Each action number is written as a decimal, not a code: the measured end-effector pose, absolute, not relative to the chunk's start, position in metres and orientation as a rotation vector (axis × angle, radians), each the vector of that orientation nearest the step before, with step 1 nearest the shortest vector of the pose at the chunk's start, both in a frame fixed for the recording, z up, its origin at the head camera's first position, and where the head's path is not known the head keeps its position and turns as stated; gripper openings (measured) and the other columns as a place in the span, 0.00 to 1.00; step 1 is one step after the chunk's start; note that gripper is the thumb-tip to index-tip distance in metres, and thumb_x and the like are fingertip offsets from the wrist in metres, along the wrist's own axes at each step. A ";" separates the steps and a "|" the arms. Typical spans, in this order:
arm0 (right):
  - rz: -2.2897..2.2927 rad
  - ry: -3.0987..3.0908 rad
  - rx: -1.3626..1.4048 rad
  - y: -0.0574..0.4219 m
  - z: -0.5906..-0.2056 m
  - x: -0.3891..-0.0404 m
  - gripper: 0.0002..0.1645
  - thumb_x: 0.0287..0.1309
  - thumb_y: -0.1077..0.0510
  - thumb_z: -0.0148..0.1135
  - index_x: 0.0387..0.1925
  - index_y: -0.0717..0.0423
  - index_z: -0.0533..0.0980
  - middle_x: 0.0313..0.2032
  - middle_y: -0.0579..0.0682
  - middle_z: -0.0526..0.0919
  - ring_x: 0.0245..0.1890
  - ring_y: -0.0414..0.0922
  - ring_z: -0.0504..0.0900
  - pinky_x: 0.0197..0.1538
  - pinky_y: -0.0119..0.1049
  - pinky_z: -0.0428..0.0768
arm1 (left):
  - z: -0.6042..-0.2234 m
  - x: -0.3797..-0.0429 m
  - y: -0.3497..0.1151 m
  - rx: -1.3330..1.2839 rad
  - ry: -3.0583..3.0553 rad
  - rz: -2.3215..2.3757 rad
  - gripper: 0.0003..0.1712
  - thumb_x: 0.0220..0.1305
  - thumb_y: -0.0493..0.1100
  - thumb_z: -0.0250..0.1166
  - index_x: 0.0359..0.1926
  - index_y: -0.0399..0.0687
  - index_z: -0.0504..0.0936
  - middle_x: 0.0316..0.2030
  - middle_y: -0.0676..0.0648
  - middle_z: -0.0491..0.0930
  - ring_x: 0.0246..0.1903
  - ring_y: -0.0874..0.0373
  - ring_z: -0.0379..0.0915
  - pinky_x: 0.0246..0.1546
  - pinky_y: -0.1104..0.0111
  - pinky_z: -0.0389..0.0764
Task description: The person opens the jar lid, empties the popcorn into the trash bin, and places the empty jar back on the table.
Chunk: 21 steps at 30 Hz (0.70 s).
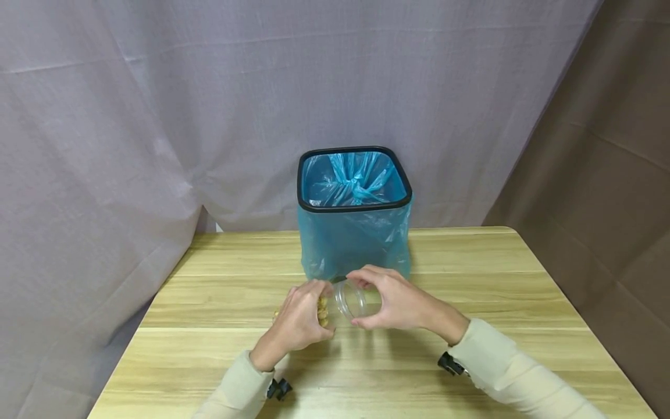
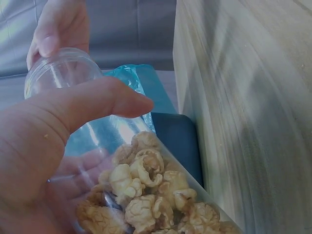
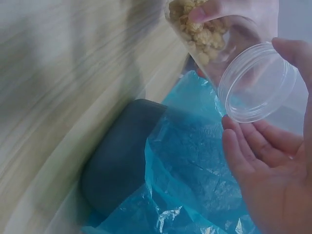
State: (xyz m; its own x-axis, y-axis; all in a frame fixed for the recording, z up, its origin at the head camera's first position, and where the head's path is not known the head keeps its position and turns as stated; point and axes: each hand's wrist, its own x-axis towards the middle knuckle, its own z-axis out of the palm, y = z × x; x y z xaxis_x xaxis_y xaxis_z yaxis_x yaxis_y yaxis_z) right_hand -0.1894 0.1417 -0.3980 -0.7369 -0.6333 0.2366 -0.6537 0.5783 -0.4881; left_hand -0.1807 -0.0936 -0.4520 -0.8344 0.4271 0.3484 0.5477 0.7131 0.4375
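A clear plastic jar [image 2: 171, 161] lies tilted on its side in the air above the table, in front of a bin. Caramel-coloured popcorn [image 2: 146, 195] sits toward its base. My left hand [image 1: 300, 317] grips the jar's body, thumb on one side and fingers on the other. At the jar's clear, ringed end [image 3: 253, 83], my right hand [image 1: 395, 299] holds the edge between thumb and fingertips. Whether that end is a transparent lid or the bare mouth, I cannot tell. Popcorn shows behind the left fingers in the head view.
A dark-rimmed bin [image 1: 356, 208] lined with a blue plastic bag [image 1: 356, 244] stands at the table's back edge, just beyond both hands. The wooden table [image 1: 209, 302] is backed by a grey curtain [image 1: 235, 105]; a brown cloth [image 1: 607, 203] hangs at right.
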 end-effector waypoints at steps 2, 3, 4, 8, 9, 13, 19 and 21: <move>0.847 -2.724 1.180 0.143 -0.398 -0.190 0.45 0.39 0.42 0.77 0.61 0.45 0.70 0.49 0.36 0.77 0.49 0.38 0.78 0.53 0.39 0.81 | -0.452 -0.181 -0.094 -0.782 -2.696 -0.795 0.41 0.28 0.47 0.80 0.51 0.50 0.76 0.45 0.52 0.82 0.46 0.58 0.78 0.47 0.62 0.73; 0.835 -2.707 1.208 0.143 -0.397 -0.191 0.46 0.39 0.43 0.77 0.62 0.46 0.69 0.50 0.37 0.77 0.50 0.38 0.77 0.53 0.39 0.81 | -0.452 -0.181 -0.094 -0.782 -2.697 -0.794 0.41 0.28 0.47 0.80 0.51 0.50 0.76 0.45 0.52 0.82 0.46 0.58 0.78 0.47 0.62 0.73; 0.826 -2.692 1.236 0.144 -0.397 -0.191 0.47 0.39 0.44 0.78 0.63 0.46 0.69 0.52 0.39 0.77 0.51 0.38 0.77 0.53 0.38 0.81 | -0.452 -0.181 -0.094 -0.782 -2.697 -0.790 0.41 0.28 0.47 0.80 0.51 0.50 0.76 0.45 0.53 0.81 0.46 0.58 0.78 0.47 0.62 0.73; 0.800 -2.678 1.309 0.147 -0.395 -0.192 0.50 0.39 0.45 0.78 0.65 0.47 0.67 0.59 0.41 0.74 0.56 0.40 0.76 0.54 0.37 0.81 | -0.452 -0.181 -0.093 -0.778 -2.704 -0.785 0.40 0.28 0.47 0.80 0.50 0.51 0.76 0.45 0.54 0.81 0.47 0.59 0.77 0.48 0.62 0.73; 0.786 -2.680 1.320 0.147 -0.394 -0.192 0.50 0.39 0.45 0.78 0.66 0.46 0.66 0.60 0.40 0.73 0.57 0.40 0.76 0.55 0.36 0.81 | -0.452 -0.181 -0.093 -0.777 -2.705 -0.786 0.40 0.28 0.47 0.79 0.50 0.52 0.76 0.45 0.54 0.81 0.47 0.59 0.77 0.48 0.62 0.73; 0.745 -2.676 1.332 0.148 -0.393 -0.192 0.52 0.40 0.45 0.77 0.67 0.45 0.64 0.62 0.41 0.72 0.59 0.40 0.74 0.57 0.37 0.80 | -0.452 -0.180 -0.093 -0.776 -2.707 -0.793 0.40 0.28 0.48 0.79 0.50 0.52 0.76 0.45 0.54 0.81 0.47 0.59 0.77 0.49 0.61 0.74; 0.811 -2.738 1.157 0.146 -0.395 -0.188 0.52 0.41 0.29 0.70 0.64 0.50 0.68 0.53 0.43 0.78 0.52 0.39 0.78 0.54 0.40 0.81 | -0.453 -0.181 -0.092 -0.777 -2.697 -0.784 0.40 0.27 0.48 0.79 0.50 0.52 0.76 0.44 0.55 0.81 0.45 0.60 0.77 0.48 0.61 0.75; 0.853 -2.789 1.064 0.145 -0.396 -0.187 0.51 0.41 0.25 0.66 0.62 0.49 0.70 0.49 0.41 0.79 0.49 0.37 0.78 0.51 0.38 0.81 | -0.453 -0.181 -0.091 -0.780 -2.691 -0.781 0.40 0.27 0.48 0.79 0.49 0.53 0.76 0.43 0.55 0.81 0.44 0.60 0.77 0.47 0.61 0.75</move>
State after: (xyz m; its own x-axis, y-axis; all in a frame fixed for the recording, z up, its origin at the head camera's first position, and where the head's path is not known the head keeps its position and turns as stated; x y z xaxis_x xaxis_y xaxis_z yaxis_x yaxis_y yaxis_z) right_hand -0.1866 0.1454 -0.3960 -0.7647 -0.6051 0.2216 -0.6256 0.6145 -0.4806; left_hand -0.1808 -0.0915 -0.4526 -0.8313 0.4273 0.3555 0.5512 0.7160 0.4284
